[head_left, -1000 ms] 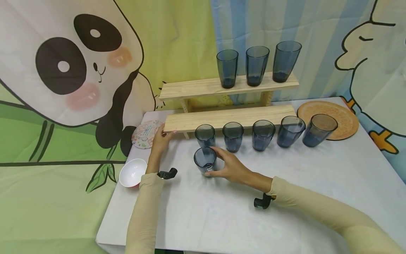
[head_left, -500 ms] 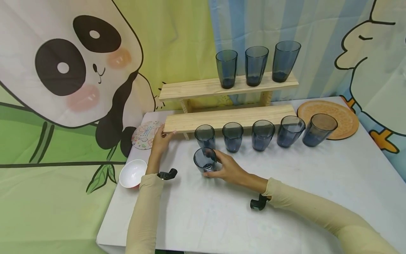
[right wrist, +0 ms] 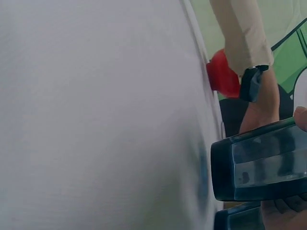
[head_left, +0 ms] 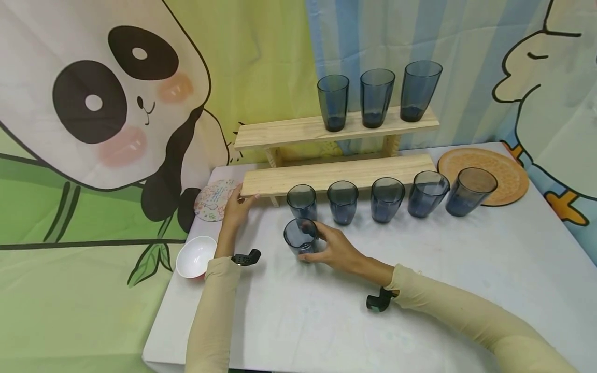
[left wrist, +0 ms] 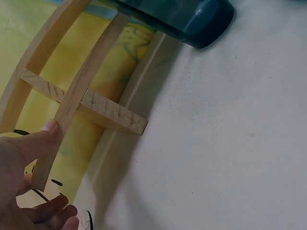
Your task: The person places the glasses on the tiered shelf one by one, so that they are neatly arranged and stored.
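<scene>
My left hand grips the left end of a two-tier wooden shelf's lower board. In the left wrist view its thumb lies on the front edge and the other fingers are behind and below. My right hand holds a blue-tinted drinking glass upright, thumb on the near side and fingers round the far side. In the right wrist view the glass shows side-on; I cannot tell whether its base touches the table. Just behind it stands the leftmost glass of a row.
Several matching glasses stand in a row before the shelf. Three more stand on the upper board. A round orange-brown mat lies right, a white-and-red bowl and a patterned disc left. A patterned curtain hangs behind.
My right wrist has shifted slightly left and down in the head view, while the held glass has barely moved. My left hand keeps its place on the shelf.
</scene>
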{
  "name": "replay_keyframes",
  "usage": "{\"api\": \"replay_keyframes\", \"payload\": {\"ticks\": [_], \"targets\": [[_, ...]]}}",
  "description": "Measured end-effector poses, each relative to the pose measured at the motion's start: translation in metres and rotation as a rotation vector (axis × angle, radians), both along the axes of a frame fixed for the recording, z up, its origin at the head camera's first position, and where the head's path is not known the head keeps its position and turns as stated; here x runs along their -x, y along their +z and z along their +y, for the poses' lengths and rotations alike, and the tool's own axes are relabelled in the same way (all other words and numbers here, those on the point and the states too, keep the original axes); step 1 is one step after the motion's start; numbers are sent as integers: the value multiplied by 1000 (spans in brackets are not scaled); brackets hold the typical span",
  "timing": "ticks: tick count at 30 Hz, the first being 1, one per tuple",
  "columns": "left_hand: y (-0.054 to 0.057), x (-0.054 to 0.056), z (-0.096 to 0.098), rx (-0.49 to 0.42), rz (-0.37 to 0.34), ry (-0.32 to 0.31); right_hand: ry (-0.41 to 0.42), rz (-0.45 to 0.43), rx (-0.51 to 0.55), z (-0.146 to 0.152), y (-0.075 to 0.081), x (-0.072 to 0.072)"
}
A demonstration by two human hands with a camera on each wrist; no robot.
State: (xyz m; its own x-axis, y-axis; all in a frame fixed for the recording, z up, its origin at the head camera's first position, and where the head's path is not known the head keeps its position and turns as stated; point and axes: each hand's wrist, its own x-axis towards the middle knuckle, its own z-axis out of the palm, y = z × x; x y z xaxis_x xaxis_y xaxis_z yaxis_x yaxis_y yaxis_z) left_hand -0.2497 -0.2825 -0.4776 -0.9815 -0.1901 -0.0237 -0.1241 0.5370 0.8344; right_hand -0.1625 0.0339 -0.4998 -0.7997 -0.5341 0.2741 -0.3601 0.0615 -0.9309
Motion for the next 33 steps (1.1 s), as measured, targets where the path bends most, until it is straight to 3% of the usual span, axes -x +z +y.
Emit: {"api": "replay_keyframes", "payload": {"ticks": [6, 17, 25, 33], "targets": [[-1, 0, 0, -1, 5, 4, 29, 19, -5, 1, 27, -2], [1, 1, 0, -9, 18, -3, 31, 60, -66, 7, 103, 16], [2, 0, 0, -2, -11, 9, -20, 115, -38, 4, 159, 54], [2, -1, 1, 2, -11, 4, -167, 145, -63, -9, 188, 110]]}}
